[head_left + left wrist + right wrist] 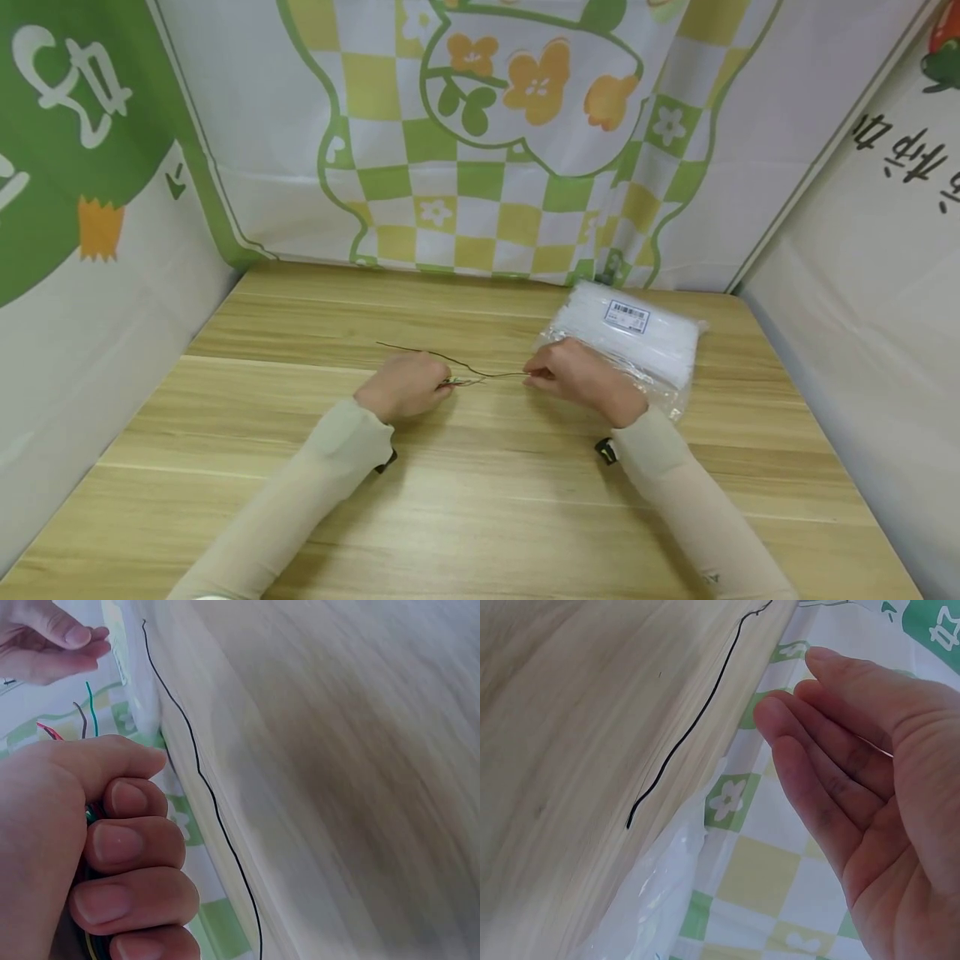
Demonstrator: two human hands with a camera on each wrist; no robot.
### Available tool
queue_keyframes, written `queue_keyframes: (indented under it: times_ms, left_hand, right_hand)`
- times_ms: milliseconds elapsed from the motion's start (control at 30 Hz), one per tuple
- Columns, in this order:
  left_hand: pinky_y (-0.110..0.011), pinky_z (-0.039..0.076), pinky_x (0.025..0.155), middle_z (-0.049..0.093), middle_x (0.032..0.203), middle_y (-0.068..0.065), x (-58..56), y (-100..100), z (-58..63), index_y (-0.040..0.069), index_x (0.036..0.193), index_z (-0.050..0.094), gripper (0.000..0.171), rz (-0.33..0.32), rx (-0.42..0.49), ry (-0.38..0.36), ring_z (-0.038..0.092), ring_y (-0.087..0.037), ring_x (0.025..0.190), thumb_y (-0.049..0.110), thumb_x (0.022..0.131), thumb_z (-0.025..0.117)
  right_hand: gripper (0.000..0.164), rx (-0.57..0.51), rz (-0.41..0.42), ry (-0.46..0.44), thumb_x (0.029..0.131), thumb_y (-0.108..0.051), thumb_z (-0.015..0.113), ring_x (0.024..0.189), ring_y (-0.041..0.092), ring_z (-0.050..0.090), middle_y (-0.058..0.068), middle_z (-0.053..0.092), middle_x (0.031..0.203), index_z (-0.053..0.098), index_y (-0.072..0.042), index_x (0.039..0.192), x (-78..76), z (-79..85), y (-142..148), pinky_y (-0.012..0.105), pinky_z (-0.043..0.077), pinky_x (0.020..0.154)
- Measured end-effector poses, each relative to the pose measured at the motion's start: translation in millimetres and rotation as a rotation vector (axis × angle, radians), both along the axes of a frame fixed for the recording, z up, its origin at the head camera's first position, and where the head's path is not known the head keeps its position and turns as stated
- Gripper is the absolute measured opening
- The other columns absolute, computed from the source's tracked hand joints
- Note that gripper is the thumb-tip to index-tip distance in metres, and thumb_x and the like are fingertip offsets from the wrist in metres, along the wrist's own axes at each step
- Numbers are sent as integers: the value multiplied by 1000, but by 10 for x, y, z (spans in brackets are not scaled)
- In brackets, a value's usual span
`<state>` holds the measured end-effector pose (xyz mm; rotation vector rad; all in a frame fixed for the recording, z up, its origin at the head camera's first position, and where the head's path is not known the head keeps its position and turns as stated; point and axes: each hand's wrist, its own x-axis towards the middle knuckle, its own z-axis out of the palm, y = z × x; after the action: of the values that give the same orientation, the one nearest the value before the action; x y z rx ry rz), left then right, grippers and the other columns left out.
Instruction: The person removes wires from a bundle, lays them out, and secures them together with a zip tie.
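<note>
My left hand [405,385] grips a bundle of thin coloured wires [91,814], its fingers curled round them. Red, brown and green wire ends [92,709] stick out past the thumb in the left wrist view; the rest is mostly hidden in the fist. A single black wire [697,722] lies slightly wavy on the tabletop, stretching across in front of both hands. Near its right end is my right hand [581,379]. In the right wrist view that hand's fingers [810,795] are loosely bent, with nothing between them and apart from the wire.
A clear plastic bag of white strips [660,337] with a barcode label lies at the back right, partly behind the right hand. The wooden table [487,517] is bordered by printed cloth walls [517,217] at the back and sides.
</note>
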<state>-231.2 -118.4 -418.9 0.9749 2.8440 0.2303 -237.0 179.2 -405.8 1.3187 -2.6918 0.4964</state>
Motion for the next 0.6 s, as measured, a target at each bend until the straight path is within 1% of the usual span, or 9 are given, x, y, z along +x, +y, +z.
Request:
queue_keyframes:
  times_ms: [133,233,333,467,600]
  left_hand:
    - [-30,42,62,53,67,6,-5,69,-19,16,79,64,27,-13,-6,9,45,-10,61,23,106,61]
    - [-30,41,61,52,66,6,-11,110,-37,16,78,63,29,-26,-7,17,44,-10,60,22,106,62]
    - [-30,41,60,53,65,6,-14,145,-47,15,78,63,29,-35,-4,23,43,-10,59,22,105,63]
    - [-29,41,59,56,67,5,-10,189,-52,13,82,65,25,-38,-3,28,45,-10,59,23,106,63]
    - [-29,42,60,59,69,5,11,234,-31,12,84,67,24,-44,1,29,48,-10,59,23,105,64]
  right_hand:
    - [5,2,16,23,95,-11,79,67,1,61,0,76,80,80,-8,92,20,3,-59,17,52,63]
    - [5,4,24,22,95,-12,79,68,2,63,1,76,82,80,-8,92,44,25,-100,18,53,64]
    - [4,4,26,2,95,-12,79,70,2,64,1,77,84,80,-8,94,61,51,-136,18,54,65]
    - [5,14,6,-23,96,-14,79,71,0,64,0,78,87,81,-9,96,70,66,-175,16,53,66]
    - [5,19,7,-42,97,-15,78,68,-2,60,-3,76,85,80,-11,94,73,68,-207,16,52,64]
